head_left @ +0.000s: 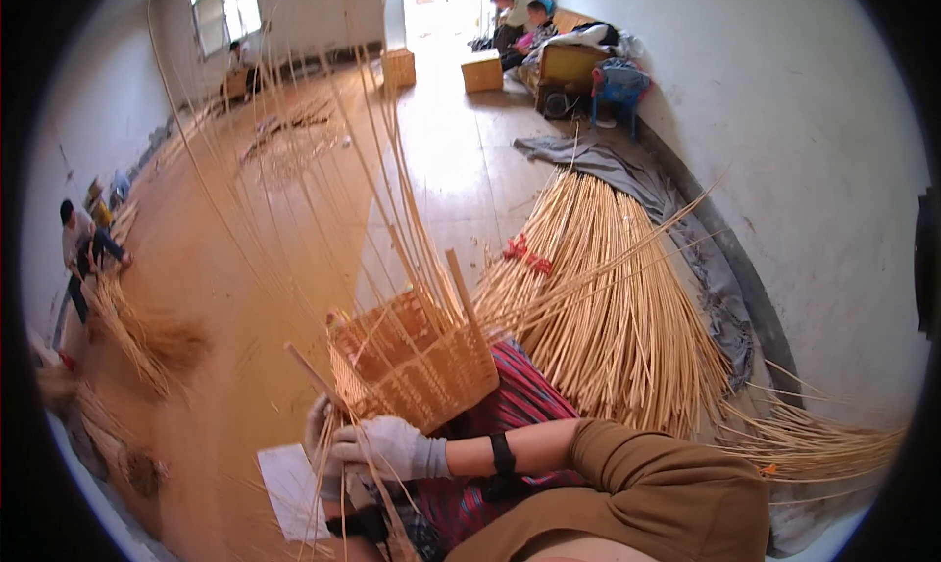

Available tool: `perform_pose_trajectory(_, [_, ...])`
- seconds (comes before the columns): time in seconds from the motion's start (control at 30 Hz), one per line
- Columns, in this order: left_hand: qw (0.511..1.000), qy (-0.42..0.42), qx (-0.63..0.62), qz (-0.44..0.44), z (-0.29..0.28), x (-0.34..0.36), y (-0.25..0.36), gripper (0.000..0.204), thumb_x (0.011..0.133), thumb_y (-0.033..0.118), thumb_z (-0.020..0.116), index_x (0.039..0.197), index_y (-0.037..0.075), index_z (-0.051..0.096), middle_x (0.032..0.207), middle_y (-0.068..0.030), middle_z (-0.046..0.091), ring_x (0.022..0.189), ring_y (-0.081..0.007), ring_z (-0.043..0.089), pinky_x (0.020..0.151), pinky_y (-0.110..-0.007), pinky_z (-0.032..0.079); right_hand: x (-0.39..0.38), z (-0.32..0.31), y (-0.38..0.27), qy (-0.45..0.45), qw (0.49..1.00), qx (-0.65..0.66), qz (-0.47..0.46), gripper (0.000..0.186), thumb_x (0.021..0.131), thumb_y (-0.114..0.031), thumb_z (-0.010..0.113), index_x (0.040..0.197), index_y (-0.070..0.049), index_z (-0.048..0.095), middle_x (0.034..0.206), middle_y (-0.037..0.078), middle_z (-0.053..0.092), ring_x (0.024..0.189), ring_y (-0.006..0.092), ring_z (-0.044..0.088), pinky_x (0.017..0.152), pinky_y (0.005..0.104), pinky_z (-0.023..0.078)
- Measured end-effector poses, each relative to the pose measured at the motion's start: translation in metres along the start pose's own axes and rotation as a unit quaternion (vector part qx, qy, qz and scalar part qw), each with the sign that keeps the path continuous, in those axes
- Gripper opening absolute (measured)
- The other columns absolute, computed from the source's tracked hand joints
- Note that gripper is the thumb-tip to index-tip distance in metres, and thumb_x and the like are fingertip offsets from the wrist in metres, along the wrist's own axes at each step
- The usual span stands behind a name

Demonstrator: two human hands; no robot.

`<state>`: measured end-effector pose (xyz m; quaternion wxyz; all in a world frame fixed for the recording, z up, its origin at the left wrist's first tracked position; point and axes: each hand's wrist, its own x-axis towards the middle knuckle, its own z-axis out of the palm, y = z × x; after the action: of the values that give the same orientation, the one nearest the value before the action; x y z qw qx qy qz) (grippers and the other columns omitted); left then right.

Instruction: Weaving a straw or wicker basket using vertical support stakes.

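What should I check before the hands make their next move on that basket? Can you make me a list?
1. Protection: ok; the right hand and left hand wear pale gloves.
2. Hands near the work: ok; both are at the near left corner of the basket.
3. Firm grip: cannot tell; the left hand is partly hidden behind the right.
4. Top free of loose ends: not ok; tall strands stick up above it.
5. More strands close by: ok; a big bundle lies to the person's right.
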<state>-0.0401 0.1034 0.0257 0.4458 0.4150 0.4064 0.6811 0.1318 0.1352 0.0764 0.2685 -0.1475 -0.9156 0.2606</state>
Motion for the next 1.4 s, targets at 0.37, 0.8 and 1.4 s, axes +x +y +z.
perform_pose_trajectory(0.37, [0.960, -0.215, 0.069, -0.165, -0.026, 0.043, 0.044, 0.047, 0.089, 0.008, 0.078, 0.133, 0.007, 0.061, 0.107, 0.0021, 0.061, 0.101, -0.0092, 0.058, 0.095, -0.026, 0.049, -0.018, -0.025, -0.017, 0.022, 0.999, -0.047, -0.011, 0.013, 0.094, -0.028, 0.064, 0.100, -0.017, 0.064, 0.116, 0.010, 0.065, 0.067, 0.0293, 0.070, 0.053, 0.0412, 0.055])
perform_pose_trajectory(0.8, [0.979, 0.005, 0.197, -0.051, 0.009, 0.014, 0.013, 0.020, 0.098, 0.009, 0.068, 0.116, 0.010, 0.060, 0.107, 0.0030, 0.058, 0.099, -0.0088, 0.055, 0.091, -0.025, 0.047, 0.004, -0.012, 0.060, 0.331, 0.860, 0.319, 0.221, 0.046, 0.093, -0.006, 0.072, 0.137, -0.015, 0.060, 0.110, 0.007, 0.073, 0.065, 0.0135, 0.067, 0.056, 0.0281, 0.053])
perform_pose_trajectory(1.4, [0.830, 0.280, 0.455, 0.162, 0.076, -0.044, -0.042, 0.034, 0.097, -0.001, 0.062, 0.129, 0.004, 0.054, 0.121, -0.0123, 0.061, 0.105, -0.0189, 0.060, 0.090, -0.032, 0.052, -0.057, -0.048, 0.107, 0.347, 0.867, 0.218, 0.282, 0.023, 0.100, -0.005, 0.064, 0.122, -0.008, 0.057, 0.089, -0.001, 0.064, 0.077, 0.0085, 0.061, 0.071, 0.0256, 0.050])
